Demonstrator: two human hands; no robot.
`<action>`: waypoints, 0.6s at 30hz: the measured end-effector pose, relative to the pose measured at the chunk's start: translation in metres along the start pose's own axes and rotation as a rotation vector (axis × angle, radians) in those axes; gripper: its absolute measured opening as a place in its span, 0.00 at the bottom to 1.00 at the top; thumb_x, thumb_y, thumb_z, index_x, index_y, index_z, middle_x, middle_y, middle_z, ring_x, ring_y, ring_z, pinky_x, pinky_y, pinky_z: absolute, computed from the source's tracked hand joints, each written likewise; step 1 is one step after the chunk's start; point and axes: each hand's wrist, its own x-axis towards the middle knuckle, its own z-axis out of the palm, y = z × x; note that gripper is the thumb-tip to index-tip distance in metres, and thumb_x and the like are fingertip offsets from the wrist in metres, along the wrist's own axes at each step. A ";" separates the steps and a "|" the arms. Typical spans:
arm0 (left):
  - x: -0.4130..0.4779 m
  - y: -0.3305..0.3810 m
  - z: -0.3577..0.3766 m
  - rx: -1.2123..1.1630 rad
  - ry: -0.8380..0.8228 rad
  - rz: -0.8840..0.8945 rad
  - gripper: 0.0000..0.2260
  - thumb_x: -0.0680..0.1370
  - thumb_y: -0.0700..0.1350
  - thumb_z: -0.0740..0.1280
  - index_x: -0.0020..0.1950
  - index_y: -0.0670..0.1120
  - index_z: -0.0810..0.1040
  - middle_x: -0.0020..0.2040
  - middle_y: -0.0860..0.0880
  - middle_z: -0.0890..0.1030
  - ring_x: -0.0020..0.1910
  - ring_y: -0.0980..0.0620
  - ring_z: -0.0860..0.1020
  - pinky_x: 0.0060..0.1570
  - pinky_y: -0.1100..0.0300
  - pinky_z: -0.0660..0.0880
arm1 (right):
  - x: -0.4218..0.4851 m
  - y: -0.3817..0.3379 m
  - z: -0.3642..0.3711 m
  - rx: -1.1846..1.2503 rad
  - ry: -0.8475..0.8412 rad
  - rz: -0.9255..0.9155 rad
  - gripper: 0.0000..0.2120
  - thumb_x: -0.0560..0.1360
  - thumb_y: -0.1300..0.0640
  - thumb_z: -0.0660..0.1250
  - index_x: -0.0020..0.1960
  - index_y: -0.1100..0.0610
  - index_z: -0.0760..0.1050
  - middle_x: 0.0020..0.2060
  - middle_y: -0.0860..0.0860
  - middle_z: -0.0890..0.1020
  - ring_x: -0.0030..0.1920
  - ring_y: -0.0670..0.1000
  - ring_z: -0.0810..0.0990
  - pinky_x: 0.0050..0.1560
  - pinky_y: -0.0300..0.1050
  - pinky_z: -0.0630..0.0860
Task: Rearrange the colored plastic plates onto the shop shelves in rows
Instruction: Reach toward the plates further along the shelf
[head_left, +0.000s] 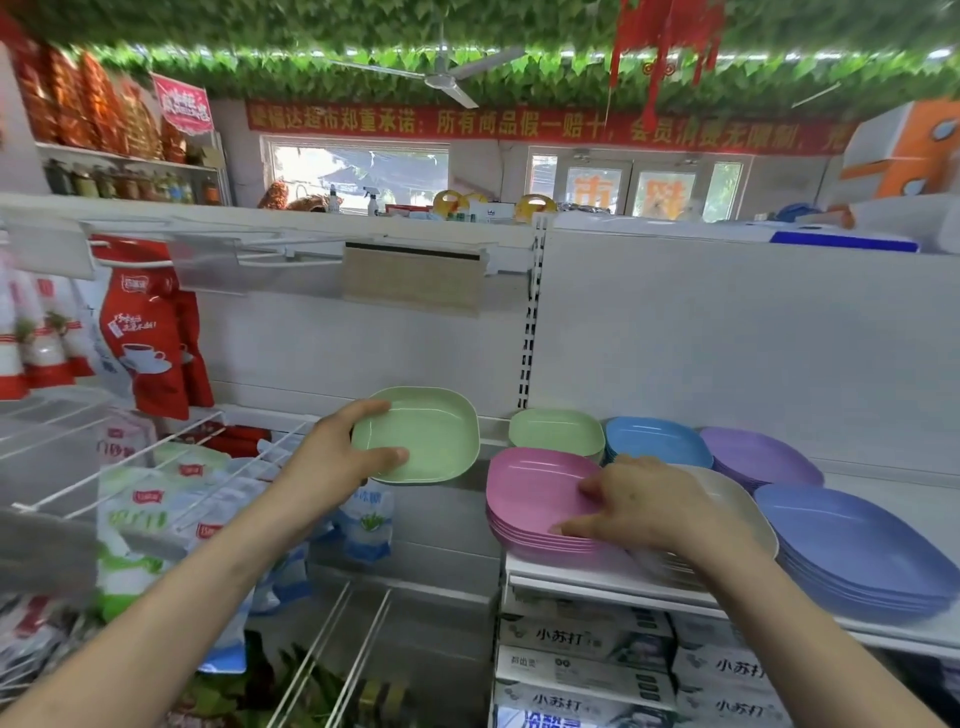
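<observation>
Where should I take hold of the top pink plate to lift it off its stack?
Pinch the top pink plate at its raised left-front rim, coming from the left: the white stack crowds its right and the green stack sits behind.

The left hand grips a green plate in the air; the right hand rests on the pink stack.
</observation>
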 end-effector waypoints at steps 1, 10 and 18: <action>0.000 -0.001 0.001 0.001 -0.001 -0.001 0.27 0.76 0.45 0.76 0.74 0.54 0.74 0.66 0.50 0.76 0.54 0.53 0.79 0.47 0.59 0.79 | 0.001 0.001 0.002 -0.009 0.000 -0.006 0.33 0.66 0.18 0.56 0.39 0.48 0.72 0.39 0.46 0.72 0.49 0.54 0.74 0.45 0.50 0.70; 0.008 0.005 0.025 0.003 -0.017 -0.007 0.27 0.76 0.46 0.76 0.73 0.55 0.74 0.65 0.50 0.75 0.52 0.53 0.80 0.45 0.61 0.79 | -0.006 0.004 -0.001 0.068 0.026 -0.021 0.31 0.66 0.18 0.59 0.44 0.46 0.76 0.42 0.45 0.74 0.52 0.55 0.75 0.46 0.49 0.71; 0.036 0.026 0.063 -0.022 -0.045 0.001 0.27 0.73 0.44 0.79 0.70 0.56 0.77 0.62 0.49 0.79 0.54 0.49 0.80 0.42 0.60 0.78 | -0.027 0.054 -0.003 0.500 0.170 -0.042 0.38 0.65 0.19 0.64 0.70 0.35 0.73 0.59 0.37 0.81 0.59 0.41 0.79 0.55 0.44 0.77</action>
